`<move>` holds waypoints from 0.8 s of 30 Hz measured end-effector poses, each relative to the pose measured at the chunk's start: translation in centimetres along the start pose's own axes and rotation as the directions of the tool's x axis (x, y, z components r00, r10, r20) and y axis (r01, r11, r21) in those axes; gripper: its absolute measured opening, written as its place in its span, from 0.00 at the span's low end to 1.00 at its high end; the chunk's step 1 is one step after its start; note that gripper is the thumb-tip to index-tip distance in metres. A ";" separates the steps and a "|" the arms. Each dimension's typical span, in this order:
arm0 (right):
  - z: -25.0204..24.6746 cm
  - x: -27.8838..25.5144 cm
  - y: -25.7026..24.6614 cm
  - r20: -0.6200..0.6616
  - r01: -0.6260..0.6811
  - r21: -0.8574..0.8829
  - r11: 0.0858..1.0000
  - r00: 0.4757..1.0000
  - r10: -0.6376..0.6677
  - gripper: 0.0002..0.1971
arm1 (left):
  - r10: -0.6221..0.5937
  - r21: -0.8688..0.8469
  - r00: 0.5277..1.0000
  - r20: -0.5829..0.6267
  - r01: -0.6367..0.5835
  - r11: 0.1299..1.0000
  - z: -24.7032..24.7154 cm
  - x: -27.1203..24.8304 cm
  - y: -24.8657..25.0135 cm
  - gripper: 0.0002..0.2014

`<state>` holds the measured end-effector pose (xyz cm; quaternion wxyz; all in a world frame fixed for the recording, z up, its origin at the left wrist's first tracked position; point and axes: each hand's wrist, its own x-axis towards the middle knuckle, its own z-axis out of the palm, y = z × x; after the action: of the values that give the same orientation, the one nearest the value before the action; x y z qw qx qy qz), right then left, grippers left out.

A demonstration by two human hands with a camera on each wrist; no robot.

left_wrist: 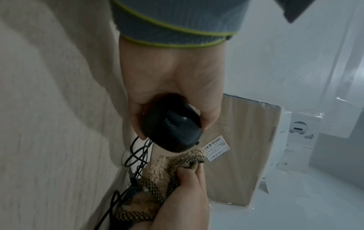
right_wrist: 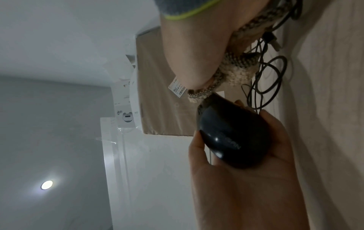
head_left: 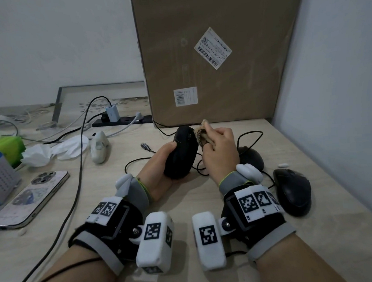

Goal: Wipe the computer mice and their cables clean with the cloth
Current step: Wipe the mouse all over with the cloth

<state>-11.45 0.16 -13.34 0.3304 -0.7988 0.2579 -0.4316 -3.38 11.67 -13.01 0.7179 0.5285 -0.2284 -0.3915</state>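
My left hand (head_left: 160, 162) grips a black mouse (head_left: 181, 154) and holds it tilted above the desk, thumb on its near side. My right hand (head_left: 220, 147) pinches a bunched beige-and-brown knitted cloth (head_left: 201, 135) against the mouse's far right end. In the left wrist view the mouse (left_wrist: 173, 124) sits between thumb and fingers, with the cloth (left_wrist: 167, 171) touching its front. The right wrist view shows the cloth (right_wrist: 234, 70) meeting the mouse (right_wrist: 230, 137). Two more black mice lie to the right: one (head_left: 251, 157) partly behind my right hand, one (head_left: 293, 190) nearer. Their cables (head_left: 249, 136) loop on the desk.
A tall cardboard box (head_left: 207, 51) stands just behind the hands, with a wall close on the right. To the left lie a white mouse (head_left: 98, 149), crumpled tissue (head_left: 55, 150), a phone (head_left: 30, 195), a power strip (head_left: 122, 121) and a long black cable (head_left: 79, 170).
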 end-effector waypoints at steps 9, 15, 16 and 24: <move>0.2 -0.3 -0.5 0.097 0.079 0.029 0.996 0.992 -0.082 0.24 | 0.025 0.024 1.000 0.010 -0.025 0.999 -0.3 -0.1 0.0 0.19; 0.1 0.0 -0.1 0.011 0.002 0.037 0.999 1.000 -0.002 0.26 | 0.001 -0.016 0.999 -0.034 -0.002 1.000 -0.3 0.2 0.1 0.21; 0.2 0.0 -0.2 0.008 0.015 0.055 0.998 1.000 -0.016 0.24 | 0.004 -0.019 0.999 -0.050 -0.005 1.000 -0.4 0.3 0.1 0.21; 0.3 -0.1 0.0 0.079 0.037 0.019 0.999 0.996 -0.038 0.27 | 0.024 0.031 0.999 0.032 -0.025 0.999 -0.3 0.0 0.2 0.19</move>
<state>-11.27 0.30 -13.48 0.3393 -0.8169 0.2257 -0.4081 -3.17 11.88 -12.94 0.7105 0.5304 -0.2525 -0.3873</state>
